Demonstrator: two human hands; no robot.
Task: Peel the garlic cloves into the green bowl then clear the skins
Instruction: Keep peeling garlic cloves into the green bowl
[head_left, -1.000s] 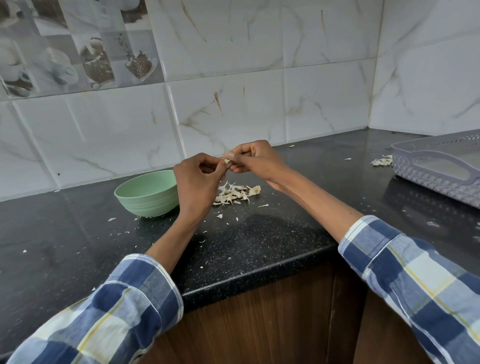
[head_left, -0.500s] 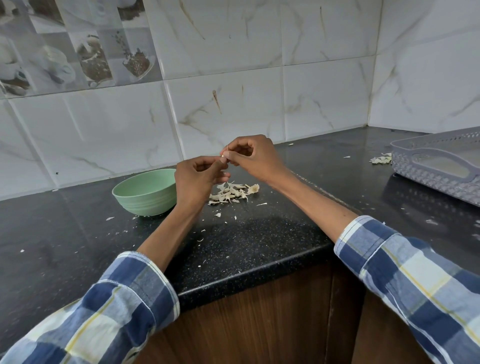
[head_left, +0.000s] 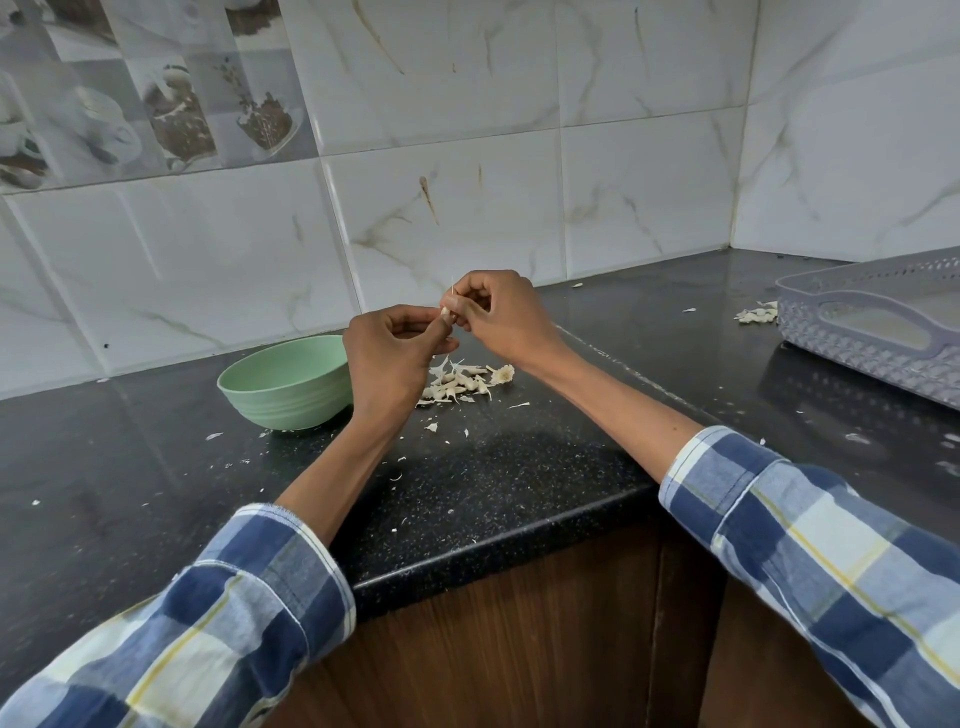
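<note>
Both hands meet above the black counter (head_left: 519, 467), just right of the green bowl (head_left: 283, 384). My left hand (head_left: 392, 353) pinches a small pale garlic clove (head_left: 445, 312) between thumb and fingers. My right hand (head_left: 498, 312) pinches a thin strip of its skin, which sticks up above the fingers. Under the hands lies a pile of garlic cloves and skins (head_left: 460, 384). The bowl's inside is hidden from this angle.
A grey perforated tray (head_left: 872, 322) stands at the right, with a small heap of skins (head_left: 756, 314) beside it. Skin flakes are scattered over the counter. A tiled wall runs behind; the counter's front edge is near my sleeves.
Both hands have risen slightly from the pile. The right hand's pinch has drawn a strip of skin upward from the clove.
</note>
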